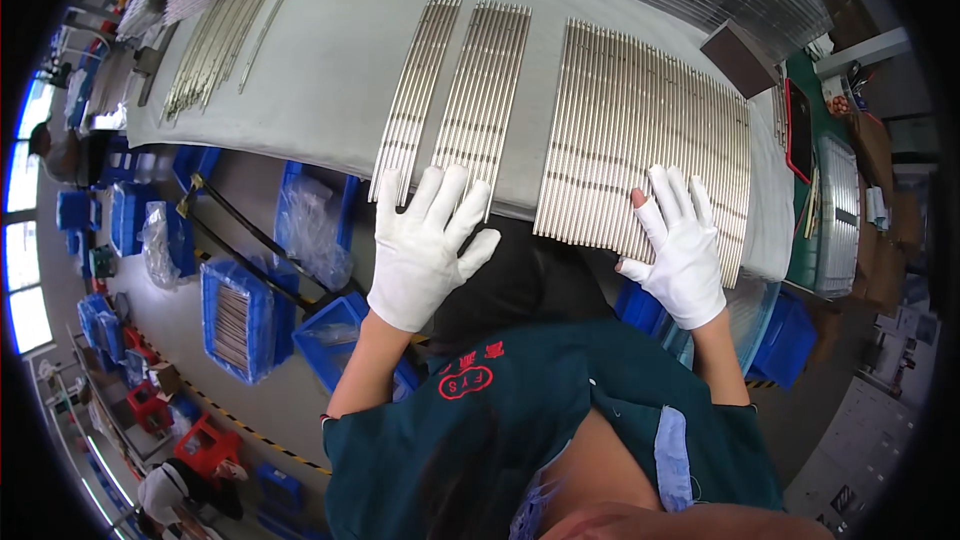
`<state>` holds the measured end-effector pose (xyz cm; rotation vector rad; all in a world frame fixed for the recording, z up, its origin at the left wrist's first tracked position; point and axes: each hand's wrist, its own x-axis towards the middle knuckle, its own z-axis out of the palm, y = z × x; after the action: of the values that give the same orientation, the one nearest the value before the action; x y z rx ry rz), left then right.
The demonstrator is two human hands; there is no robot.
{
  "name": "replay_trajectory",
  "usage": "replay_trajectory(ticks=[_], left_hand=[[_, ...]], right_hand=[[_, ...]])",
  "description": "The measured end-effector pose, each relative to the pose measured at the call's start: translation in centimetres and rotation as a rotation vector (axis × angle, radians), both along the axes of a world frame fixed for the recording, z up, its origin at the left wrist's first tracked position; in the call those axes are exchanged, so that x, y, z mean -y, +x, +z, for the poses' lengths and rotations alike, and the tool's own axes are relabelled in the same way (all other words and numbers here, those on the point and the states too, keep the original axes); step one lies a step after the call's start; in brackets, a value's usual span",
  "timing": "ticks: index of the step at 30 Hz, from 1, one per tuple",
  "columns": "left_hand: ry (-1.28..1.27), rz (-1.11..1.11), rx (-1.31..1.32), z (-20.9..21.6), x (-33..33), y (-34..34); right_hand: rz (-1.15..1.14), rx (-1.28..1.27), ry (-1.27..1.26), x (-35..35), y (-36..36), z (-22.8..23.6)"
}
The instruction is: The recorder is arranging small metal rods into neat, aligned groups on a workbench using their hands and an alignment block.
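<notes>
My dark green cloth work shirt with a red emblem on the chest (545, 380) is closest, bent toward the long table covered in pale grey sheeting (330, 50), probably because I am leaning in to reach the rows. On that sheeting, slim silver metal rods lie side by side: a narrow left strip of silver rods (420, 80), a second narrow strip of silver rods (487, 80) just beside it, and, past a wider gap, a broad flat row of silver rods (640, 130). The gaps presumably keep the groups distinct, and the single layer leaves each rod in sight, with its dark bands running roughly in line with its neighbours'. My white-gloved left hand (418, 265) is spread, fingers extended over the near ends of both strips, gripping nothing; that spread would suit squaring up the ends, though I cannot tell how firmly they touch. My white-gloved right hand (685, 265) lies palm down over the near right part of the broad row, fingers apart and pinching nothing, perhaps to steady it. Its thumb and forefinger tips are bare, likely for better feel. The loose silver rods (225, 30) at the far left sit well apart, less evenly aligned than these.
</notes>
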<state>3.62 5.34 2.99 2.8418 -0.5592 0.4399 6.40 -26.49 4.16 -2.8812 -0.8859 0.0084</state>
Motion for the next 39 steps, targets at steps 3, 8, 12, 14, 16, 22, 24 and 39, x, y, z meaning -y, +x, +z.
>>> replay_trajectory(ticks=[3, 8, 12, 14, 16, 22, 24, 39], left_hand=[[0.029, 0.043, 0.017, -0.2, -1.1, -0.2], [0.02, 0.023, 0.008, 0.1, -0.5, -0.3], [-0.102, -0.13, 0.006, 0.7, 1.3, 0.0], [-0.148, -0.235, -0.059, 0.9, 2.2, 0.0], [-0.193, -0.285, -0.047, 0.9, 2.2, -0.3], [0.033, 0.042, 0.126, 0.9, -3.4, 0.2], [0.08, 0.117, 0.129, -0.5, -5.4, 0.2], [-0.079, -0.108, -0.002, 0.0, -2.3, 0.4]], right_hand=[[-0.002, -0.002, -0.009, 0.0, -0.1, 0.1], [0.002, 0.004, 0.004, -0.1, 0.0, 0.0], [-0.005, 0.004, 0.013, -0.2, 0.0, 0.2], [-0.004, 0.007, 0.007, -0.3, 0.0, 0.3], [-0.005, 0.007, 0.001, -0.3, 0.0, 0.3], [-0.016, 0.007, -0.003, -0.3, 0.0, 0.2], [-0.014, 0.017, 0.007, -0.2, 0.0, 0.1], [-0.018, 0.002, 0.009, -0.4, 0.0, 0.2]])
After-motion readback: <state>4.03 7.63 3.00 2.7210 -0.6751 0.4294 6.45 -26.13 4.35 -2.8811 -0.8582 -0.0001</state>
